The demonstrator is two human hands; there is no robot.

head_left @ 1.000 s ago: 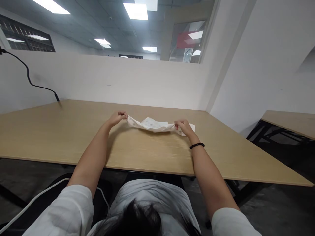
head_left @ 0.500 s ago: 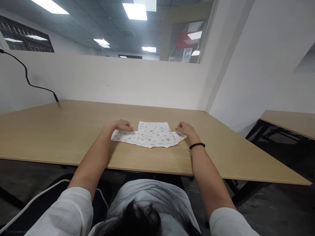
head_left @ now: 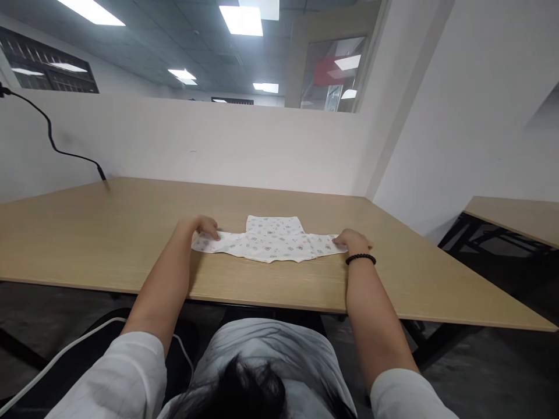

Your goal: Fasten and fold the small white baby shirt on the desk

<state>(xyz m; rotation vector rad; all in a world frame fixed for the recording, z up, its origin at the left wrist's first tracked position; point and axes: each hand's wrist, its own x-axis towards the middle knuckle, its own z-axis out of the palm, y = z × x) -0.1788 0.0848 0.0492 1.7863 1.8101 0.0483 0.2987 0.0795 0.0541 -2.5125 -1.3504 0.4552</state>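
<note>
A small white baby shirt (head_left: 277, 240) with a scattered print lies spread on the table, both its long sleeves stretched sideways. At the end of the left-hand sleeve, my left hand (head_left: 204, 225) has its fingers curled down and its thumb on the fabric. My right hand (head_left: 353, 240), with a black beaded bracelet (head_left: 360, 258) at the wrist, is closed over the end of the other sleeve. It hides that cuff, and its fingertips are partly out of sight.
The wooden table (head_left: 152, 201) meets a low white partition (head_left: 236, 145) at the back. A black gooseneck cable (head_left: 74, 155) rises at its far left. Another table (head_left: 515, 215) stands to the right. A white cord (head_left: 70, 352) runs below on the left.
My hands have moved apart, left hand leftward and right hand rightward. The right-hand sleeve now stretches out longer and straighter, and the left-hand one reaches slightly farther out.
</note>
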